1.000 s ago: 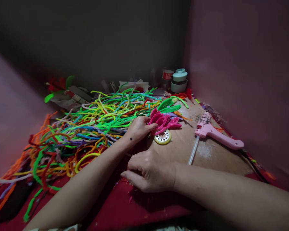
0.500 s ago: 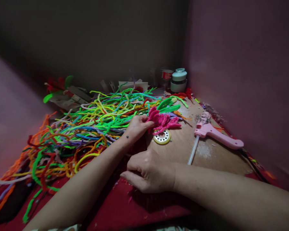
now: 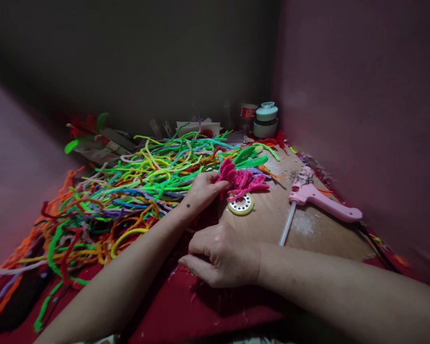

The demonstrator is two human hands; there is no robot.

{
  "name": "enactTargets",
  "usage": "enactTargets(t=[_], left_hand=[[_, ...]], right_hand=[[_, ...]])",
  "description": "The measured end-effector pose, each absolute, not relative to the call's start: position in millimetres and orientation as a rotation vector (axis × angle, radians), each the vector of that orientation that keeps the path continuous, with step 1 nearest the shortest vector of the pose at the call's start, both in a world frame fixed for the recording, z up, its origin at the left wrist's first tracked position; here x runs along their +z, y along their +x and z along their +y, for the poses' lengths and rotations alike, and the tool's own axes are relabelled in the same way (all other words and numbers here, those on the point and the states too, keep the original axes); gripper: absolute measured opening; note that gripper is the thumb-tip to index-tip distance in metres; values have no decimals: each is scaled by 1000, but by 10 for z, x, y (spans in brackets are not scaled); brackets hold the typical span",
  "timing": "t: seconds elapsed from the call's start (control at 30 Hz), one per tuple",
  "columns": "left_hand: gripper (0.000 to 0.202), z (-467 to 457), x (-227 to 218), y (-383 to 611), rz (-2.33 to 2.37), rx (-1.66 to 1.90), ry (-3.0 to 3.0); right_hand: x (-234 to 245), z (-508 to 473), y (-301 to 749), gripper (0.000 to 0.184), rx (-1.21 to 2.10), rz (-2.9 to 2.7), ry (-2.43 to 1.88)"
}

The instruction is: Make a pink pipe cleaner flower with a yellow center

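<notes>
My left hand (image 3: 205, 188) pinches a bright pink pipe-cleaner petal (image 3: 227, 171) by its lower end. Further looped pink pieces (image 3: 249, 181) lie right beside it, some over the edge of a round yellow-and-white disc with holes (image 3: 242, 204). Looped green pipe cleaners (image 3: 252, 160) rest just behind the pink ones. Closer to me, my right hand (image 3: 220, 255) is curled shut above the red cloth (image 3: 186, 306), thumb toward the fingers. Whatever its fingers may hold is hidden.
A heap of many-coloured pipe cleaners (image 3: 146, 177) spreads over the left side. On the wooden board (image 3: 268, 229) lies a pink glue gun (image 3: 329, 203) with a clear glue stick (image 3: 287, 223). A pale green lidded jar (image 3: 266, 120) stands at the back by the wall.
In my left hand the pink petal has shifted very slightly left and down. My right hand and the other things look the same.
</notes>
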State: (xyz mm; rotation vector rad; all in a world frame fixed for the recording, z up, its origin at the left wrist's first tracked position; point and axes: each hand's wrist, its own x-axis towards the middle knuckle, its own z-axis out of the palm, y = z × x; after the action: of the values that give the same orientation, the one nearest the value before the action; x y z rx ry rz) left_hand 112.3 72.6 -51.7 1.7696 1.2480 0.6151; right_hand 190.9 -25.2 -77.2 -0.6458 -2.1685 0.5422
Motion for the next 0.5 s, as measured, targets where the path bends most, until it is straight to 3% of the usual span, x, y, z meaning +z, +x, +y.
enactTargets(t=[0.33, 0.5], left_hand=[[25, 677, -496, 1088, 1326, 577, 2483], [21, 469, -230, 1049, 1301, 684, 2654]], right_hand=[[-760, -271, 1911, 29, 514, -2170, -666], [-746, -283, 1935, 29, 503, -2179, -677]])
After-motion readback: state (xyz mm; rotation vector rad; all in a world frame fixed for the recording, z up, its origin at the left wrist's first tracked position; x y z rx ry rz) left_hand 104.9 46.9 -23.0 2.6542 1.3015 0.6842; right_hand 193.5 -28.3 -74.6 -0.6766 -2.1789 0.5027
